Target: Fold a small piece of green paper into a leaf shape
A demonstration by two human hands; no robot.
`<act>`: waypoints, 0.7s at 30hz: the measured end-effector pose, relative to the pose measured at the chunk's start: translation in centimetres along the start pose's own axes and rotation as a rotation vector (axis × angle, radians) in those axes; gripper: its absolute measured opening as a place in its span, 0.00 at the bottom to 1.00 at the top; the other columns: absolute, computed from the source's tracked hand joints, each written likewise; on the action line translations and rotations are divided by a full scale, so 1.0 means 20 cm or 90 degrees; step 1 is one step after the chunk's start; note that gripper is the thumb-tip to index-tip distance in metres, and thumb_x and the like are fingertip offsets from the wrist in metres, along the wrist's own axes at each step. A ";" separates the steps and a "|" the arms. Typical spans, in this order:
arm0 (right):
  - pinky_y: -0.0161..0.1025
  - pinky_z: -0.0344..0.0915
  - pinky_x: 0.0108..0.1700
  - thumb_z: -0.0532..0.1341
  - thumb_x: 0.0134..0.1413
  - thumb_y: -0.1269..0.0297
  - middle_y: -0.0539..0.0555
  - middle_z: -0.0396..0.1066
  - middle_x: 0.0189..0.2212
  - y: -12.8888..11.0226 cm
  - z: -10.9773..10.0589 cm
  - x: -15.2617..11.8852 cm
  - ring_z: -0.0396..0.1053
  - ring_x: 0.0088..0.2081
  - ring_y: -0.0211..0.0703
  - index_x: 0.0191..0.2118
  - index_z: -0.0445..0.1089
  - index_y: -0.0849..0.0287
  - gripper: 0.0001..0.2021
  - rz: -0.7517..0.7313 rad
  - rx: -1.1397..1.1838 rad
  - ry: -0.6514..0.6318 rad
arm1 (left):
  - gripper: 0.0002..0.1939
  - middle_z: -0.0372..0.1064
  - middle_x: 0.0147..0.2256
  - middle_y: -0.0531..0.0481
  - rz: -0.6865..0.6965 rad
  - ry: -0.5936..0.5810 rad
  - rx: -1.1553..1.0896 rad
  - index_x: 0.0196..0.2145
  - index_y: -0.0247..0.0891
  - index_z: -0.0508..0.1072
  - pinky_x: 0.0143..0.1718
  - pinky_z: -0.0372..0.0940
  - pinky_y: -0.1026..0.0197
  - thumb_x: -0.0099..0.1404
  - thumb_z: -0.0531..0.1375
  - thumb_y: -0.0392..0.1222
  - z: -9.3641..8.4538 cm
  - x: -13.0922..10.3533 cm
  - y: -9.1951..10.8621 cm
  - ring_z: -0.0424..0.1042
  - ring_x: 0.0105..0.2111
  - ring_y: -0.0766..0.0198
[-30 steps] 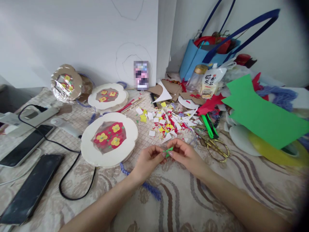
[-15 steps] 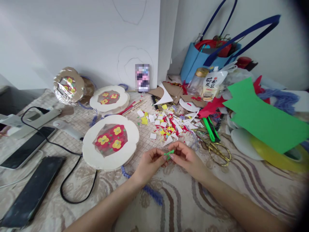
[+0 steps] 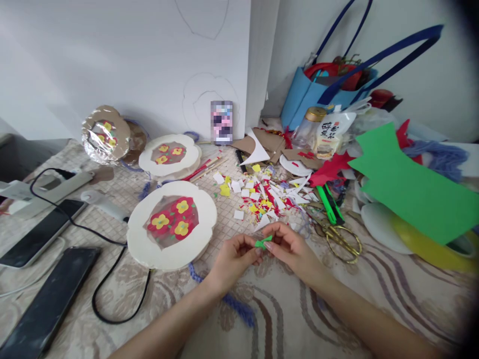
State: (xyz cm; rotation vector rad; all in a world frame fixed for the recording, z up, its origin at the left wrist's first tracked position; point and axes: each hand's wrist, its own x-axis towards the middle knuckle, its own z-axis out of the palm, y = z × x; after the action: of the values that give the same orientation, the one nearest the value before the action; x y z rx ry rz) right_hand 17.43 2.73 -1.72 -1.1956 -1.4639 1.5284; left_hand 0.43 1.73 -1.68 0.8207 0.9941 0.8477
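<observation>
A small green piece (image 3: 264, 242), narrow in the middle, is pinched between my two hands above the patterned tablecloth. My left hand (image 3: 237, 257) has thumb and fingers closed at its left end. On its right side my right hand (image 3: 286, 247) grips it with thumb and index finger. To the left lies a white scalloped disc (image 3: 136, 239) with red and yellow flowers in its clear centre. Just beyond my hands is a pile of white, red and yellow scraps (image 3: 262, 197). Gold-handled scissors (image 3: 344, 244) lie to the right of my right hand.
A large green sheet (image 3: 415, 189) and a blue bag (image 3: 299, 99) are at the right. Farther back stand a second flowered disc (image 3: 147, 157) and a phone (image 3: 221, 122). Two dark phones, a white glue gun (image 3: 107, 205) and cables lie at the left.
The green piece has turned slightly between my fingers. The view has shifted a little, so most things sit slightly lower in the picture.
</observation>
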 end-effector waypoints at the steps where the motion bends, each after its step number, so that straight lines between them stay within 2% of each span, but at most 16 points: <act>1: 0.34 0.61 0.33 0.58 0.54 0.66 0.50 0.63 0.32 0.00 0.00 0.00 0.62 0.33 0.37 0.40 0.63 0.57 0.07 -0.001 0.003 -0.001 | 0.14 0.68 0.22 0.53 0.000 -0.002 -0.004 0.28 0.33 0.67 0.28 0.60 0.65 0.50 0.66 0.45 0.00 0.00 0.00 0.66 0.23 0.70; 14: 0.34 0.63 0.37 0.59 0.54 0.65 0.50 0.64 0.34 0.00 0.01 0.01 0.64 0.36 0.38 0.41 0.63 0.55 0.09 0.001 0.075 -0.027 | 0.14 0.68 0.22 0.53 -0.006 0.007 -0.006 0.27 0.33 0.67 0.28 0.60 0.65 0.51 0.66 0.45 -0.01 0.00 -0.01 0.66 0.23 0.70; 21: 0.35 0.64 0.37 0.58 0.53 0.69 0.50 0.65 0.34 0.00 0.00 0.01 0.65 0.37 0.38 0.42 0.63 0.55 0.10 -0.005 0.019 -0.023 | 0.15 0.67 0.21 0.54 0.013 -0.002 0.001 0.26 0.33 0.66 0.27 0.60 0.66 0.51 0.66 0.46 0.00 0.01 -0.02 0.65 0.22 0.70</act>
State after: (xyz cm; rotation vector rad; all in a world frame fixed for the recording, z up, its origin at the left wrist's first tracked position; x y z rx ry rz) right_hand 17.34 2.81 -1.71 -1.1489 -1.4622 1.5682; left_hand 0.51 1.65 -2.13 0.8346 0.9842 0.8631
